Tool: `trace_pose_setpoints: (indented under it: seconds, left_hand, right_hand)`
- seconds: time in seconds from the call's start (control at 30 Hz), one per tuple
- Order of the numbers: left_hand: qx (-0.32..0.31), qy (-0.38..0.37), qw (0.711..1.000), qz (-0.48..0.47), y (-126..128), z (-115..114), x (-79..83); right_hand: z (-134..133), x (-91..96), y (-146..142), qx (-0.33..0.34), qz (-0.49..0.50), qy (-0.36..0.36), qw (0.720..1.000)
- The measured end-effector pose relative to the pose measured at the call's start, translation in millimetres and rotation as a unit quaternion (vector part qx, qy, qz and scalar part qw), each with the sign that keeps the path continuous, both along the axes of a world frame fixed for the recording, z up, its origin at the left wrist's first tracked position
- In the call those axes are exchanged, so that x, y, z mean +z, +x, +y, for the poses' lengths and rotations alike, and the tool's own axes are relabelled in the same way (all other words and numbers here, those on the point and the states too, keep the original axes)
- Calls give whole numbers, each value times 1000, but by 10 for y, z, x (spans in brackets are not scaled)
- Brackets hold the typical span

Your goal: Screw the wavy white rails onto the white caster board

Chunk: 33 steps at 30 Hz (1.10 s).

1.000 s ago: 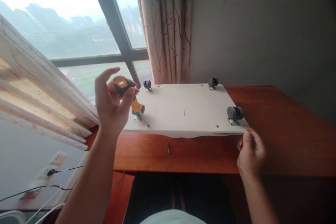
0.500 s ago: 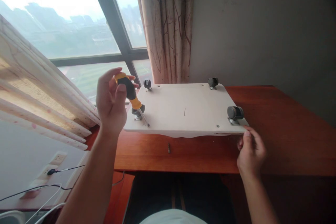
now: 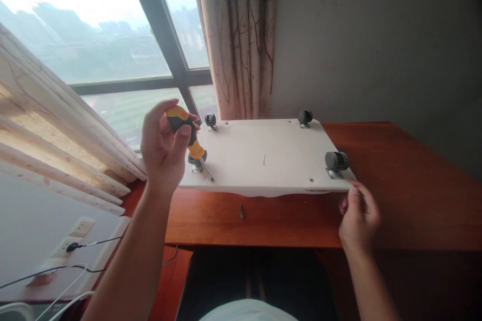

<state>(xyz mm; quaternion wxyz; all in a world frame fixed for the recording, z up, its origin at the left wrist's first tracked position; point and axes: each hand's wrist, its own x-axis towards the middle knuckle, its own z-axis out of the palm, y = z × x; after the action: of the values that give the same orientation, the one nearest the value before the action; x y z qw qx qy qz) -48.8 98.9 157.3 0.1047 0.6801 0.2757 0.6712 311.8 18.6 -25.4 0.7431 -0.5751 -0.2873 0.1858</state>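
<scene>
My left hand (image 3: pixel 165 145) is wrapped round the yellow and black handle of a screwdriver (image 3: pixel 181 123). Its shaft slants down to a screw hole (image 3: pixel 211 179) near the front left corner of a white board (image 3: pixel 259 145), which lies flat with its casters upward. Close beside the shaft stands the front left caster (image 3: pixel 197 160), partly hidden by the handle. My right hand (image 3: pixel 359 215) pinches the board's front right corner, just below another black caster (image 3: pixel 336 161). Two more casters, at the back left (image 3: pixel 210 120) and back right (image 3: pixel 305 118), rise from the far corners.
The board rests on a reddish wooden table (image 3: pixel 399 185). A small screw or bit (image 3: pixel 241 211) lies in front of it. Curtains (image 3: pixel 241 40) and a window stand behind and left. At lower left, cords run from a wall socket (image 3: pixel 66 247).
My left hand has turned slightly on the screwdriver handle and shifted a little to the right. The shaft's tip stays at the same hole. My right hand keeps its hold on the corner.
</scene>
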Motion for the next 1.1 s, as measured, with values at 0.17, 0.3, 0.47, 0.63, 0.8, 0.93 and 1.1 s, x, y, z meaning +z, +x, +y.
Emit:
trace_pose_setpoints:
  seconds: [0.17, 0.3, 0.47, 0.63, 0.8, 0.93, 1.1]
  left_hand:
    - [-40, -13, 999, -11, -26, 17, -6]
    - [10, 20, 1000, -3, -43, 31, 1]
    - [28, -1, 1000, -11, -32, -5, 0]
    - [-43, -15, 999, 10, -28, -20, -6]
    - [-31, -4, 999, 14, -45, 1, 3]
    - [32, -7, 999, 5, -39, -13, 31]
    - [-25, -33, 999, 16, -41, -12, 34]
  right_hand:
    - [6, 1, -2, -1, -3, 3, 1000]
    - [6, -6, 1, 0, -1, 5, 1000]
    - [1, 2, -8, -2, -5, -2, 1000]
    - [-3, 4, -8, -2, -5, 0, 1000]
    - [-2, -1, -4, 3, 5, 3, 1000]
    - [0, -1, -7, -3, -2, 3, 1000]
    - [5, 2, -6, -1, -6, 2, 1000]
